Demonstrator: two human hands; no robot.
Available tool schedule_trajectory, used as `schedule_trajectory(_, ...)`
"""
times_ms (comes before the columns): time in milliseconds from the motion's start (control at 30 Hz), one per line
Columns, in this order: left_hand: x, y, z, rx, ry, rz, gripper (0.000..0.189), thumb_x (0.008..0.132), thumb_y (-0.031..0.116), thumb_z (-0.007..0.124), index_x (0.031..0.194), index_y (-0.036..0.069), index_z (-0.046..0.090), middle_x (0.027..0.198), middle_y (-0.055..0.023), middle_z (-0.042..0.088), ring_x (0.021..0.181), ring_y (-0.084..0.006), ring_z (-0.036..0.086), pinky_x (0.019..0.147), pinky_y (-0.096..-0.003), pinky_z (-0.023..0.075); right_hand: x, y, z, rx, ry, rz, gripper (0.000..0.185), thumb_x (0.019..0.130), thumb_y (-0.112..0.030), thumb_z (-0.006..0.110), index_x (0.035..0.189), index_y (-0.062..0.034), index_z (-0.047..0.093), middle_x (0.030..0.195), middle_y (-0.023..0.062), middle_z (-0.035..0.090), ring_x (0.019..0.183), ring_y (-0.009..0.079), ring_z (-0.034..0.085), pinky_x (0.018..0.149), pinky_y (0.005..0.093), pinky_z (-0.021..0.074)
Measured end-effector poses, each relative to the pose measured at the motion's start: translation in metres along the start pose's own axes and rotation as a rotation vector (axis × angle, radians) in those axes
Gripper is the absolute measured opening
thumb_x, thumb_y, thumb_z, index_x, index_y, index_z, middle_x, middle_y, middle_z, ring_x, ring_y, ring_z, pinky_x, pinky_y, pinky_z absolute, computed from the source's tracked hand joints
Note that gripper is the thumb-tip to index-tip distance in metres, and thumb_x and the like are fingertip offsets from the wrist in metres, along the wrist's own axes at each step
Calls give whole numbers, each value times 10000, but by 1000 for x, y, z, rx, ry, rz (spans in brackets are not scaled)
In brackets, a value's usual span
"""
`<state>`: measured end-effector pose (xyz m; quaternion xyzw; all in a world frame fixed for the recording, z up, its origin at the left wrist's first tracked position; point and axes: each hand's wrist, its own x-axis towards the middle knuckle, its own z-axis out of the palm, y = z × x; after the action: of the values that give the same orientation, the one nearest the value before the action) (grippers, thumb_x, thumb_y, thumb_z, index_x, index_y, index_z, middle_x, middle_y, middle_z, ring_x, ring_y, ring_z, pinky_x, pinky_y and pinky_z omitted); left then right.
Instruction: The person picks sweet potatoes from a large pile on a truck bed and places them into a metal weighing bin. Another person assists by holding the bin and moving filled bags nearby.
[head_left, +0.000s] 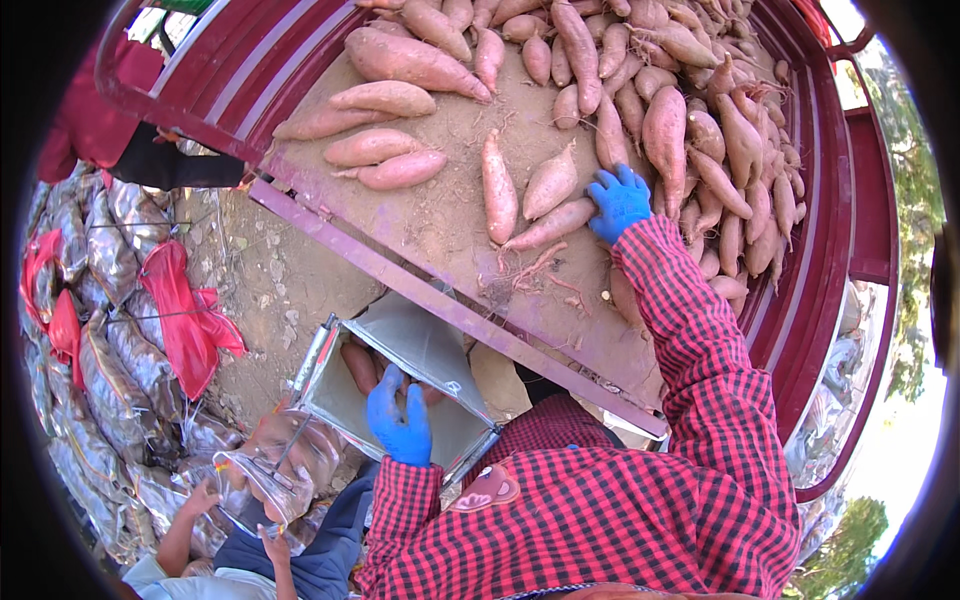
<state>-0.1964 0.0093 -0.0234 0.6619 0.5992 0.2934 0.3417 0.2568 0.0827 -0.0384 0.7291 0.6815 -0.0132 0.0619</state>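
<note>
My right hand, in a blue glove, is on the truck bed with its fingers and thumb around the right end of a slim sweet potato. Another sweet potato lies just above its fingertips. My left hand, gloved alike, reaches into the mouth of a grey-lined bag held wide on a frame. Inside the bag, sweet potatoes show beside and behind its fingers; whether it grips one is hidden. Two more sweet potatoes, one long and one plump, rest left of my right hand.
A big heap of sweet potatoes fills the bed's right side, against the red side wall. The bed's metal edge runs between bag and bed. Filled plastic bags cover the ground at left. Another person's hands hold a clear bag.
</note>
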Motion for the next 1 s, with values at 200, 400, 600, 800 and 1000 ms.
schedule_trajectory(200, 69, 46, 71, -107, -64, 159, 470, 863, 147, 687, 1276, -41, 563, 1190, -201, 620, 1107, -352, 578, 959, -423, 459, -64, 40, -23, 402, 6, 4, 451, 747, -340, 742, 1120, -114, 626, 1063, 119, 632, 1028, 313, 596, 893, 419, 475)
schedule_trajectory(400, 147, 94, 144, 51, -86, 271, 458, 841, 179, 690, 1242, -17, 585, 1155, -215, 605, 1069, -382, 570, 909, -449, 477, -144, 77, -31, 869, 297, 730, 531, 784, -244, 781, 1219, -5, 593, 1104, 183, 640, 1029, 354, 619, 957, 418, 474)
schedule_trajectory(600, 193, 118, 203, 256, -178, 322, 557, 746, 355, 764, 1235, 131, 622, 1055, -205, 576, 949, -393, 589, 838, -478, 485, -98, 55, -50, 236, 651, 489, 587, 846, -240, 728, 1347, -20, 517, 1162, 207, 619, 1090, 315, 597, 960, 401, 468)
schedule_trajectory(800, 202, 107, 204, 398, -393, 282, 598, 738, 379, 764, 1284, 214, 587, 1129, -190, 528, 1020, -387, 558, 855, -483, 477, 29, -24, -28, 961, -110, 731, 866, 821, -458, 712, 1447, 31, 365, 1216, 266, 606, 1130, 351, 608, 967, 414, 477)
schedule_trajectory(1000, 191, 95, 214, 333, -360, 374, 535, 745, 244, 735, 1263, 235, 603, 1113, -171, 523, 1003, -383, 552, 850, -480, 480, 59, -39, 17, 1118, -45, 675, 889, 775, -482, 747, 1400, 49, 403, 1280, 254, 584, 1165, 367, 591, 990, 409, 472)
